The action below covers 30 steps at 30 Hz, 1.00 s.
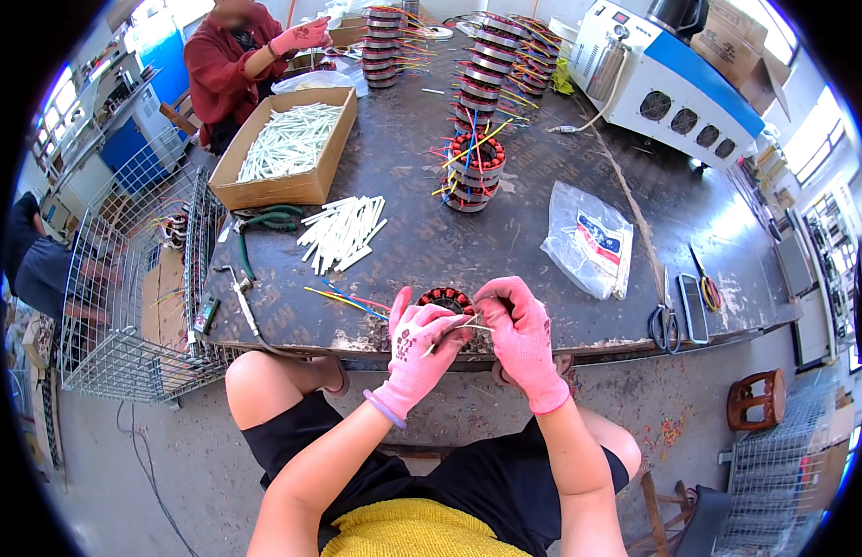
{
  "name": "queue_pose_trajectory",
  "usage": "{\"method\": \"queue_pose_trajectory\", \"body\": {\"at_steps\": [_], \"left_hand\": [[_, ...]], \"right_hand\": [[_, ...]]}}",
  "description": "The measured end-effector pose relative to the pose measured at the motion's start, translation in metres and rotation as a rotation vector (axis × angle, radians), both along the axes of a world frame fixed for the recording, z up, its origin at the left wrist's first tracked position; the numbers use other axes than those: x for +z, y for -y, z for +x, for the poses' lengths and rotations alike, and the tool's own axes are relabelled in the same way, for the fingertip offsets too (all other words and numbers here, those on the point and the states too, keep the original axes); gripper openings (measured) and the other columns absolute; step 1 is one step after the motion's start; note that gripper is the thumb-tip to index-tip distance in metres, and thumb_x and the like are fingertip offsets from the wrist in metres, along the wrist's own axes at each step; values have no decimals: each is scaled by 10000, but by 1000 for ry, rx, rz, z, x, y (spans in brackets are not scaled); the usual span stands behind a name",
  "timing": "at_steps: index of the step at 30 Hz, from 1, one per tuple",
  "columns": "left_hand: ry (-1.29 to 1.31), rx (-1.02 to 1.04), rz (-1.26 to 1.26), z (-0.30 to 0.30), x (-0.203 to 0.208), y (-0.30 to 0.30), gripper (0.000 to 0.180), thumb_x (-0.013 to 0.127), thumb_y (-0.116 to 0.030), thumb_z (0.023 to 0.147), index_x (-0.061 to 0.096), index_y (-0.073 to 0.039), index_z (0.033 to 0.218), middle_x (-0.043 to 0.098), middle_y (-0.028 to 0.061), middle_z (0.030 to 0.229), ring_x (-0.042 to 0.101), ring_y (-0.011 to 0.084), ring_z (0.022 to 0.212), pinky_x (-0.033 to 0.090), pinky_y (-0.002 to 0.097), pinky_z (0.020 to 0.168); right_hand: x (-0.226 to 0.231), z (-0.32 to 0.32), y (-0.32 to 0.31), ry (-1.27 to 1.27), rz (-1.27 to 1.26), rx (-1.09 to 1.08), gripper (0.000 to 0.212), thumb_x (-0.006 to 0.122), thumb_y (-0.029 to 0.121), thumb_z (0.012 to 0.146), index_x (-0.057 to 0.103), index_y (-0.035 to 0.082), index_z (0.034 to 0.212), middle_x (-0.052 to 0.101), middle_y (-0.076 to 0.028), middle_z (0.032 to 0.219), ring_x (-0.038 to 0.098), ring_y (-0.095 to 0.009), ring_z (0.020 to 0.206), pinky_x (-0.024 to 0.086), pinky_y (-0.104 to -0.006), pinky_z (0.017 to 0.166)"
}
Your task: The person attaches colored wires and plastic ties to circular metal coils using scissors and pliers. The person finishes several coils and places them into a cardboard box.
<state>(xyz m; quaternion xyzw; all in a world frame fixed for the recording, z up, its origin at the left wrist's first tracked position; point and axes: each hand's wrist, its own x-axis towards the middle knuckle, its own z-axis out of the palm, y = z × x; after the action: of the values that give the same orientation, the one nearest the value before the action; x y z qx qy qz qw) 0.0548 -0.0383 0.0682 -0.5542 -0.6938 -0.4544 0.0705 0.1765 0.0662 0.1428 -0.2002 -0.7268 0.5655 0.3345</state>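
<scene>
Stator (447, 298) at the surface's (468, 255) near edge, your left hand (424, 345) and right hand (522, 330) over it, fingers of both apparently pinching a thin pale strand (477, 326). Likely partway: coloured leads (352, 299) spread loose, strand's end free. White sleeves (346, 232) lie piled toward the left edge; stacked stators (475, 176) farther back, done or waiting, can't tell.

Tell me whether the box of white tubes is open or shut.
Open: nothing covers the top of the box, and the white tubes heaped inside show plainly.
</scene>
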Motion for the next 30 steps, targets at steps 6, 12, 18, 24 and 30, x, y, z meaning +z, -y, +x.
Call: {"method": "queue_pose_trajectory", "body": {"at_steps": [6, 12, 18, 24, 30], "left_hand": [[11, -122, -93, -4, 15, 7, 430, 845, -222, 665, 707, -172, 1070, 666, -22, 945, 613, 202, 976, 264, 522, 1160], [-73, -147, -90, -12, 4, 4, 376, 869, -239, 629, 656, -127, 918, 658, -20, 887, 627, 196, 932, 311, 531, 1140], [-125, -131, -57, -12, 1, 2, 350, 853, -208, 620, 666, -125, 905, 627, -8, 798, 626, 203, 856, 348, 522, 1127], [-171, -196, -99, -11, 2, 2, 378, 830, -202, 601, 660, -115, 926, 592, 10, 775, 602, 225, 824, 364, 524, 1120], [-181, -205, -41, -8, 6, -4, 271, 786, -252, 690, 598, -113, 828, 540, 25, 733, 581, 224, 761, 378, 498, 1113]], "right_hand": [[-11, 30, -17, 102, -324, 141, 306, 585, 45, 941, 585, 24, 1246, 627, -2, 996, 538, -59, 816, 464, -214, 750], [-37, 18, -6, 92, -49, 233, 198, 580, 32, 938, 642, 1, 1123, 628, -23, 1082, 609, -100, 876, 491, -236, 733], [-50, 14, 4, -88, -660, 246, 107, 543, 127, 1001, 569, 74, 1090, 625, -22, 891, 499, -49, 643, 376, -200, 536], [-55, 33, 29, -30, -600, 68, 79, 516, 111, 1002, 540, 89, 1073, 522, 15, 814, 408, -45, 599, 319, -203, 521], [-26, -17, 1, 256, -369, 77, 81, 497, 81, 979, 556, 35, 1011, 537, 8, 816, 466, -63, 711, 415, -244, 604]]}}
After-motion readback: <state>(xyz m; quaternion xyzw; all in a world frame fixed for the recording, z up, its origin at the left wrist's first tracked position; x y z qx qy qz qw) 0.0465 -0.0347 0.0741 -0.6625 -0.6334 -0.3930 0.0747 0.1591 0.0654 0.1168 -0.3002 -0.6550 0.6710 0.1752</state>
